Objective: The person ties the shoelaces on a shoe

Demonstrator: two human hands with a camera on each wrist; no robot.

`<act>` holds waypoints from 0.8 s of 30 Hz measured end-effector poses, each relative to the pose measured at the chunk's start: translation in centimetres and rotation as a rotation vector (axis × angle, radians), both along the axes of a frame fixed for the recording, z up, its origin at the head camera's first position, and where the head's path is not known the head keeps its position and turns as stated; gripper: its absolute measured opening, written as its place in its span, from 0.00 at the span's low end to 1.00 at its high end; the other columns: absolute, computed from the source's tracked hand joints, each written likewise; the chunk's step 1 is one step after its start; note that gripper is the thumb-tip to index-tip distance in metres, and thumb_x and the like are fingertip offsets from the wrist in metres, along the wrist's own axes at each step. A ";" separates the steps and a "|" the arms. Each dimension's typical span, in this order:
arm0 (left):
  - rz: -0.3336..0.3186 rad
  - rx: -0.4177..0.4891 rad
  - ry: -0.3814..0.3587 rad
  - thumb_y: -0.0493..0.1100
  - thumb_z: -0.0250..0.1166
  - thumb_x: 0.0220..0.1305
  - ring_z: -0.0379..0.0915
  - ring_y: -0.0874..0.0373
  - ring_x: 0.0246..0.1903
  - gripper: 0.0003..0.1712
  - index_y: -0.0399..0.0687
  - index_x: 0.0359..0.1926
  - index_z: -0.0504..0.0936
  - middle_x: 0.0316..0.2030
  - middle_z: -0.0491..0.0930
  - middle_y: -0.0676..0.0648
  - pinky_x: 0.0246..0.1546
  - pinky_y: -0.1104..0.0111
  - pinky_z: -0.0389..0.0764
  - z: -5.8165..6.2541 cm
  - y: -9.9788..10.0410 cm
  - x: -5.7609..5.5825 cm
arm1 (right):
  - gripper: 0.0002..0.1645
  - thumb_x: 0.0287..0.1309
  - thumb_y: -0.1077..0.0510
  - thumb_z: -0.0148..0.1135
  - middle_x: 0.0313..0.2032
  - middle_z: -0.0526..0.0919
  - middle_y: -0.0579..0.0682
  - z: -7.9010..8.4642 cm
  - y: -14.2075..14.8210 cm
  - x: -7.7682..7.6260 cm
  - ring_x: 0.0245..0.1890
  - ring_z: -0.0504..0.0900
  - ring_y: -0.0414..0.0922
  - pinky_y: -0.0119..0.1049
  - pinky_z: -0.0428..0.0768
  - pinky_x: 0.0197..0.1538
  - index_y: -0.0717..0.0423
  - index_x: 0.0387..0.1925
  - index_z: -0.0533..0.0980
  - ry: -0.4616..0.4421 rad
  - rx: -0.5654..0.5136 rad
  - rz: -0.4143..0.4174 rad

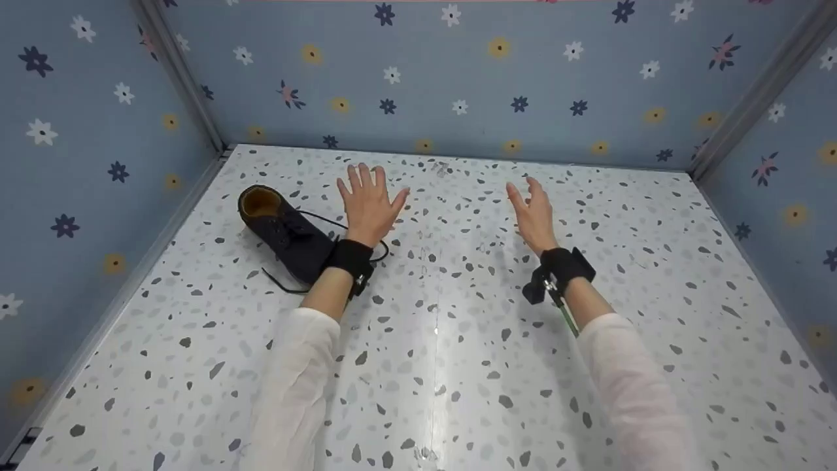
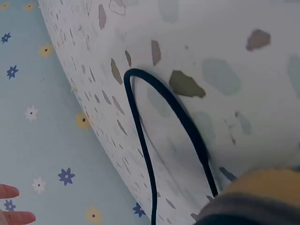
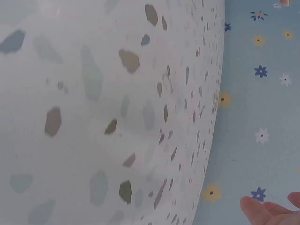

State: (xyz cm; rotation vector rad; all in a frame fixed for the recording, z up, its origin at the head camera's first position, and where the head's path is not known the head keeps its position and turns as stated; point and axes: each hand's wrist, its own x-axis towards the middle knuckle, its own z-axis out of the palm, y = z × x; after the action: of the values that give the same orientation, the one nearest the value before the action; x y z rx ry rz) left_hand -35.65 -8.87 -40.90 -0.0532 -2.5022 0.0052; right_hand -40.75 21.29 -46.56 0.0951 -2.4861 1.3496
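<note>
A dark lace-up shoe with a tan lining lies on the left part of the speckled tabletop, its opening toward the back left. My left hand hovers beside it with fingers spread, and the wrist strap hides the toe. One black shoelace loops out past that wrist; the left wrist view shows the loop of lace up close, with two fingertips at the lower left corner. To the right, my right hand is held over the table with relaxed fingers, holding nothing. Its fingertips show in the right wrist view.
The white speckled tabletop is bounded by a blue flowered back panel and matching side panels. Metal posts stand at the back corners. A second lace end trails on the near side of the shoe.
</note>
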 end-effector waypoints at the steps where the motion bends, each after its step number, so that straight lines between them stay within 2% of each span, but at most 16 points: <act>1: 0.010 0.001 0.001 0.67 0.28 0.41 0.35 0.42 0.46 0.40 0.43 0.46 0.57 0.44 0.52 0.36 0.38 0.51 0.39 0.0 -0.5 0.0 | 0.32 0.40 0.38 0.36 0.48 0.50 0.48 -1.3 -0.1 -1.0 0.44 0.55 0.44 0.40 0.57 0.39 0.41 0.49 0.44 0.008 -0.005 0.005; 3: 0.025 0.013 0.009 0.67 0.29 0.42 0.38 0.42 0.45 0.39 0.42 0.45 0.59 0.44 0.53 0.36 0.37 0.50 0.39 0.0 -1.4 0.1 | 0.31 0.39 0.36 0.35 0.47 0.53 0.47 -3.1 -0.9 -2.4 0.42 0.59 0.43 0.39 0.58 0.38 0.39 0.48 0.46 0.021 0.008 -0.008; 5: 0.050 0.015 0.007 0.66 0.29 0.42 0.39 0.42 0.45 0.38 0.41 0.45 0.59 0.43 0.54 0.35 0.37 0.50 0.40 0.1 -2.5 0.3 | 0.30 0.38 0.35 0.34 0.45 0.56 0.45 -3.9 -2.2 -2.8 0.40 0.60 0.40 0.38 0.58 0.37 0.37 0.47 0.49 0.017 0.012 -0.015; 11: 0.147 0.046 -0.072 0.65 0.30 0.43 0.37 0.41 0.45 0.38 0.40 0.43 0.60 0.44 0.52 0.35 0.37 0.50 0.37 0.3 -6.3 0.9 | 0.30 0.36 0.34 0.36 0.39 0.61 0.42 -4.3 -6.9 -2.1 0.35 0.63 0.37 0.35 0.62 0.33 0.40 0.45 0.54 -0.026 -0.026 0.036; 15: 0.197 0.070 -0.138 0.65 0.30 0.44 0.34 0.40 0.45 0.38 0.39 0.44 0.59 0.45 0.50 0.34 0.36 0.49 0.35 0.1 -8.7 1.5 | 0.30 0.35 0.34 0.37 0.37 0.62 0.42 -4.3 -9.7 -0.8 0.33 0.65 0.36 0.32 0.65 0.28 0.41 0.43 0.56 -0.047 -0.045 0.087; 18: 0.226 0.088 -0.174 0.64 0.31 0.44 0.32 0.39 0.45 0.38 0.38 0.45 0.58 0.45 0.48 0.33 0.36 0.49 0.34 -0.1 -10.2 2.0 | 0.31 0.35 0.35 0.39 0.38 0.61 0.44 -2.5 -11.6 1.7 0.34 0.64 0.37 0.33 0.66 0.27 0.44 0.43 0.56 -0.100 -0.079 0.182; 22: 0.260 0.105 -0.188 0.64 0.32 0.44 0.33 0.39 0.45 0.37 0.38 0.45 0.57 0.45 0.47 0.33 0.36 0.49 0.34 -0.3 -11.6 2.5 | 0.32 0.38 0.39 0.41 0.39 0.61 0.49 2.7 -14.4 7.1 0.36 0.63 0.41 0.34 0.65 0.30 0.55 0.44 0.57 -0.194 -0.112 0.305; 24: 0.274 0.116 -0.179 0.64 0.33 0.44 0.34 0.39 0.44 0.37 0.38 0.44 0.58 0.45 0.47 0.33 0.35 0.48 0.35 -0.3 -12.1 2.8 | 0.30 0.40 0.42 0.41 0.38 0.62 0.51 4.9 -15.7 9.5 0.36 0.63 0.42 0.35 0.65 0.32 0.57 0.43 0.57 -0.216 -0.097 0.329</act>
State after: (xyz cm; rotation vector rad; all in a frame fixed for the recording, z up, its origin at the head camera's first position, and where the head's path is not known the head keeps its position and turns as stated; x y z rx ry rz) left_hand -32.88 -21.01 -41.20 0.3510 -2.6634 -0.0321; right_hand -31.21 5.59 -41.65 0.3685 -2.6628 1.6893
